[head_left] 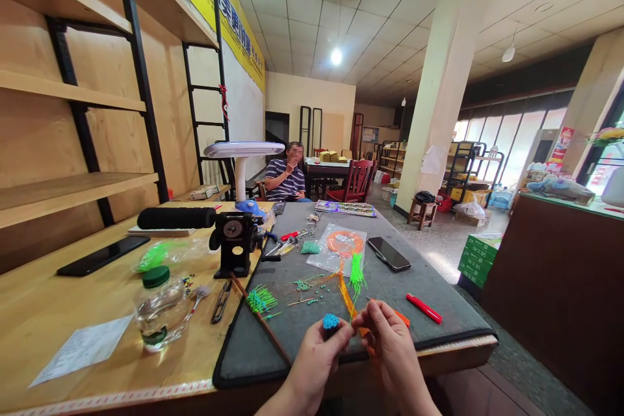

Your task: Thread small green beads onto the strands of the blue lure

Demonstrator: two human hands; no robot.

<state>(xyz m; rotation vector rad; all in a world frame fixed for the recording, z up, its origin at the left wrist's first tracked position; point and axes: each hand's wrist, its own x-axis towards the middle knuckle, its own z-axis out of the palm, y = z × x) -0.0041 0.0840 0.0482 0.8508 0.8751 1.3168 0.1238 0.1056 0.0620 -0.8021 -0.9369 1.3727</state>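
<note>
My left hand [316, 354] is closed around a small cluster of blue beads [330, 321], which shows above the curled fingers. Just to its right, my right hand [392, 341] is closed in a pinch on a thin thread, its ends hidden by the fingers. The fingertips of both hands nearly meet. A bundle of orange threads [347, 297] runs down the mat behind them and hangs over the front edge. Beyond lies a bunch of bright green threads [357, 270]. An orange object, partly covered, is beside my right hand.
On the grey mat [302, 260] are loose turquoise beads [303, 285], green beaded strands [262, 299], a phone [389, 253] and a red pen [424, 308]. Leftward stand a black clamp device [236, 244] and a water jar [160, 312]. A seated person [287, 175] is across the table.
</note>
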